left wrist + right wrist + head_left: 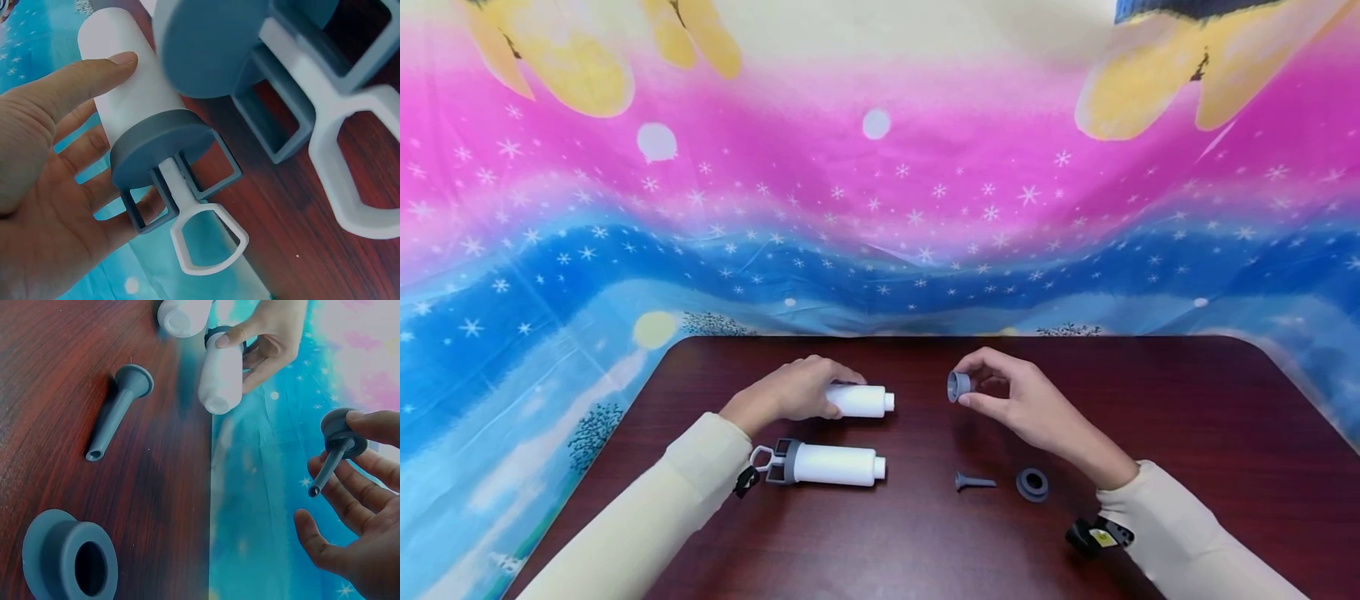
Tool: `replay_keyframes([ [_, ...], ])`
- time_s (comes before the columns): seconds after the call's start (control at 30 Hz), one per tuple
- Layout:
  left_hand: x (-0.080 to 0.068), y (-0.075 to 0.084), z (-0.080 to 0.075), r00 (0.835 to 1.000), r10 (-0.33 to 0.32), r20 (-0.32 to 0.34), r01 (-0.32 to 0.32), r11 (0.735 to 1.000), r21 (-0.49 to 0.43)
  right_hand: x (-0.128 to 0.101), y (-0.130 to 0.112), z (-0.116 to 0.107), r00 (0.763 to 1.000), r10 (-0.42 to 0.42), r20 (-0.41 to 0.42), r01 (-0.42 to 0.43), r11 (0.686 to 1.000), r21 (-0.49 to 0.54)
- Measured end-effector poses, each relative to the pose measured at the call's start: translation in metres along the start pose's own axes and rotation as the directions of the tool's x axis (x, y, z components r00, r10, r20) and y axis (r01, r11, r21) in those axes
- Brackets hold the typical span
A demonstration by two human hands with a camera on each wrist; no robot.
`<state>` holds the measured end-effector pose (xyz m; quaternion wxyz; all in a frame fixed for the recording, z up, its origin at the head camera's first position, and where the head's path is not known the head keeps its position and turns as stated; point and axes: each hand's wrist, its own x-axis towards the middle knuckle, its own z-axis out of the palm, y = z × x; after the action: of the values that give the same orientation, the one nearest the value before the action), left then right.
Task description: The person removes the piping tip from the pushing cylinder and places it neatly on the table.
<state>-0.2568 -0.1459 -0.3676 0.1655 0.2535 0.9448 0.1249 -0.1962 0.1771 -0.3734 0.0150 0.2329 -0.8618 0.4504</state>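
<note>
My left hand (801,390) grips a white cylinder (865,402) a little above the table, thumb on top and fingers beneath. Its grey end cap (165,140) has two square finger loops, and a white pull ring (212,244) sticks out between them. A second white cylinder (837,465) of the same kind lies nearer, its small tip pointing right. Across from them my right hand (1030,404) pinches a grey cup-shaped nozzle (340,425) between thumb and fingers. A thin hollow tube (328,472) extends from it toward my palm. The nozzle and the held cylinder are apart.
On the dark wooden table (925,550) lie a slim grey nozzle (976,482) with a flared end and a grey flanged ring (1032,485), both near my right forearm. A patterned cloth (880,208) hangs behind the table's far edge.
</note>
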Motion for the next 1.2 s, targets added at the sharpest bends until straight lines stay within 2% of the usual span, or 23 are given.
replay_keyframes([
  [0.23,0.005,-0.001,0.004,0.999,-0.02,0.032,0.02,1.0,-0.018,0.0,0.001,0.0,1.0,-0.002,0.003,0.002,1.0,-0.001],
  [0.53,0.009,-0.001,0.006,0.998,-0.044,0.04,0.044,0.999,0.008,-0.001,0.003,-0.001,1.0,0.001,0.001,-0.001,1.0,0.001],
  [1.2,0.012,-0.008,0.009,0.998,-0.055,0.042,0.054,0.998,0.019,-0.001,0.004,-0.001,1.0,0.008,0.006,-0.008,1.0,0.0],
])
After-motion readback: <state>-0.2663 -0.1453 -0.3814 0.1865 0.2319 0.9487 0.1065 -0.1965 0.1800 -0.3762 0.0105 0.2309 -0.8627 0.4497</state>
